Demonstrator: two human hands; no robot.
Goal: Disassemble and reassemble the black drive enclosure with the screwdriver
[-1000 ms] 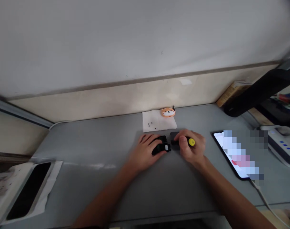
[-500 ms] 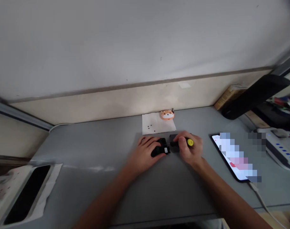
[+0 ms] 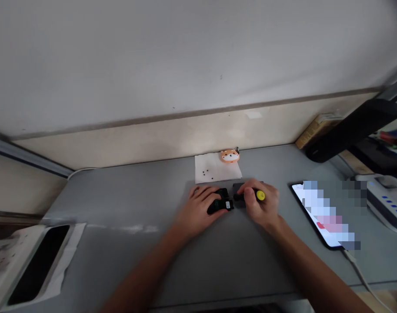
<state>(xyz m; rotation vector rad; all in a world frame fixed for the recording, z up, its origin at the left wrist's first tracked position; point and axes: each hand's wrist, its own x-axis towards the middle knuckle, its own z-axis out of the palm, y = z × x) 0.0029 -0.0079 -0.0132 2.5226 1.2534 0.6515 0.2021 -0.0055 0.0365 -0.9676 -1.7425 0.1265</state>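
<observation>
My left hand (image 3: 200,208) is closed around a small black device (image 3: 222,203) with a white label, pressing it to the grey desk; its exact kind I cannot make out. In my right hand (image 3: 258,206) is a screwdriver (image 3: 260,195) with a black and yellow handle, its tip pointing left at the device. A dark flat block (image 3: 240,188) lies partly hidden under the right hand. Just behind both hands, a white paper (image 3: 214,174) carries several tiny black screws (image 3: 204,173) and an orange animal-faced case (image 3: 230,156).
A lit phone (image 3: 318,217) on a white cable lies to the right, beside a white power strip (image 3: 385,204). A black cylinder (image 3: 351,130) and a book (image 3: 318,128) stand at the back right. Another dark phone (image 3: 38,265) rests at the left. A wall rises behind the desk (image 3: 129,261).
The view has shifted very slightly. Both hands stay in nearly the same place, with the screwdriver still against or close to the black device.
</observation>
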